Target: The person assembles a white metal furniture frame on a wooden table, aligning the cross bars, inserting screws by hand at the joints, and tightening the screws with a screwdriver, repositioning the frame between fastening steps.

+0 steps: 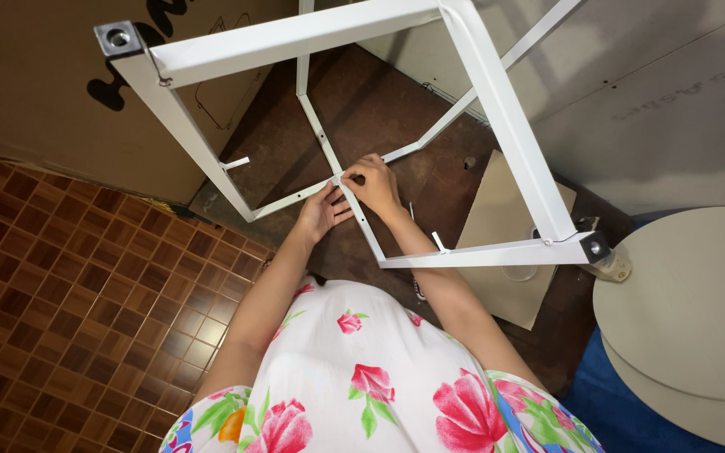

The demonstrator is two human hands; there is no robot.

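A white metal frame (497, 126) stands on the brown floor (379, 109), over a cardboard sheet (497, 218). A round tabletop (690, 310) lies at right. Two thin braces cross low inside the frame. The left hand (322, 211) supports the crossing (339, 178) from below, fingers closed against the brace. The right hand (372, 180) pinches the crossing from above, fingertips together on it.

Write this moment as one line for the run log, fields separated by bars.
left hand: under brace crossing | right hand: pinching crossing of thin braces | white metal frame: upside down on floor | round tabletop: at right
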